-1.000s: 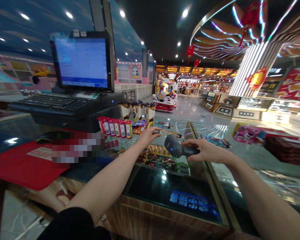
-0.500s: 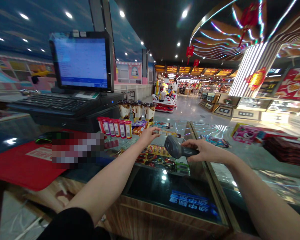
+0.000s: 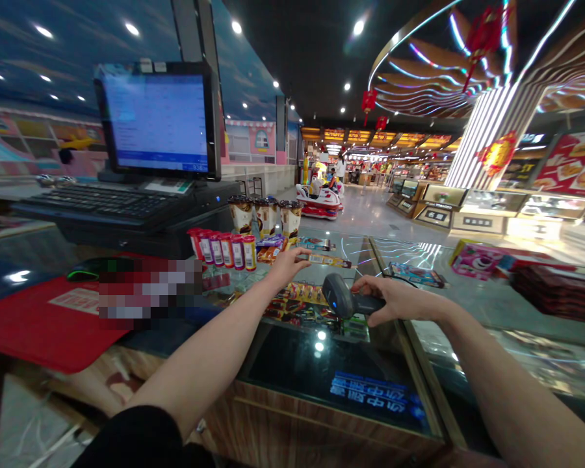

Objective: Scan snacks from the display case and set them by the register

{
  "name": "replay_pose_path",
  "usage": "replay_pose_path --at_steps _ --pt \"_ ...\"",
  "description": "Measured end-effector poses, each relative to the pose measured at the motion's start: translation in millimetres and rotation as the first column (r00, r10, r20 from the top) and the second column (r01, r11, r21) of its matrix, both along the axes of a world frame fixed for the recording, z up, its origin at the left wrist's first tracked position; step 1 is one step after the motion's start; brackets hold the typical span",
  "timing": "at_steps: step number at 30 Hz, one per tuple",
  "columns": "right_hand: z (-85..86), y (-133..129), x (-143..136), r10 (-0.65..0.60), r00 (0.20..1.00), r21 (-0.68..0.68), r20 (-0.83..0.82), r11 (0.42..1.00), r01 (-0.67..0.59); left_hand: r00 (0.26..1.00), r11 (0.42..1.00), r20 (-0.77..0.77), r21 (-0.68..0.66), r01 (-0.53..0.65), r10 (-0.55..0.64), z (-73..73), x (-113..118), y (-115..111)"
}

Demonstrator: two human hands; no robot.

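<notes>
My left hand (image 3: 288, 265) reaches over the glass counter, its fingers pinched on the left end of a long yellow snack packet (image 3: 325, 259) with a barcode on top. In my right hand (image 3: 389, 299) is a dark handheld barcode scanner (image 3: 338, 296), held by its handle, with a small blue light showing and its head turned toward the left. Just left of my left hand lie purple and orange snack packets (image 3: 272, 248). A blue packet (image 3: 316, 244) lies beyond the yellow one.
A monitor (image 3: 156, 123) and keyboard (image 3: 97, 201) stand at the left, above a red mat (image 3: 43, 331) with a mouse (image 3: 90, 268). Small tubes (image 3: 224, 250) and lidded cups (image 3: 264, 216) line the counter. Boxes (image 3: 478, 260) and dark packs (image 3: 556, 292) lie at the right.
The scanner in my right hand has tilted slightly, and its blue light now shows. My left hand remains at the yellow packet.
</notes>
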State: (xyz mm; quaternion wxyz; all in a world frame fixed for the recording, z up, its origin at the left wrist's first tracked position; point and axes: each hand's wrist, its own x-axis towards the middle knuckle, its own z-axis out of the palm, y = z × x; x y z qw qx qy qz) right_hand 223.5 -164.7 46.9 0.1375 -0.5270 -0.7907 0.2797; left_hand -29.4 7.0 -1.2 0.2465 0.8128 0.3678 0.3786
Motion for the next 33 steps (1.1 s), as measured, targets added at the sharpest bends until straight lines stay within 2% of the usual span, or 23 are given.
replay_pose_path --at_steps 9,15,17,19,21,23,28,33 --pt "0.1 -0.2 -0.6 0.009 1.000 -0.060 0.016 0.998 -0.008 1.000 1.000 -0.009 -0.008 -0.001 0.001 1.4 -1.2 -1.0" --pt "2.6 0.4 10.7 0.005 0.992 -0.113 -0.126 0.993 -0.019 1.000 1.000 -0.003 -0.009 0.004 -0.004 0.0 -1.7 -1.0" --pt "0.6 5.1 14.9 -0.050 0.988 -0.068 -0.144 0.997 0.041 1.000 1.000 -0.004 -0.012 0.002 -0.002 -0.5 -1.6 -0.5" --pt "-4.4 13.3 18.4 -0.134 0.981 0.040 -0.142 0.989 0.141 1.000 1.000 -0.008 -0.012 0.006 -0.006 -0.4 -1.5 -0.3" --pt "-11.5 23.7 20.9 -0.228 0.963 0.148 -0.147 0.957 0.249 1.000 1.000 -0.012 0.001 0.012 -0.012 0.3 -1.4 -0.6" --pt "-18.6 34.1 22.3 -0.310 0.938 0.188 -0.156 0.923 0.336 1.000 0.999 -0.017 0.029 0.016 -0.016 1.3 -1.2 -1.3" --pt "-24.4 52.5 18.3 -0.456 0.871 0.111 -0.184 0.871 0.479 0.999 0.997 -0.027 0.066 0.025 -0.023 3.4 -0.7 -3.2" --pt "-15.2 61.4 2.3 -0.485 0.861 -0.027 -0.155 0.873 0.487 0.999 0.997 -0.051 0.069 -0.016 0.020 5.3 -0.3 -4.5"
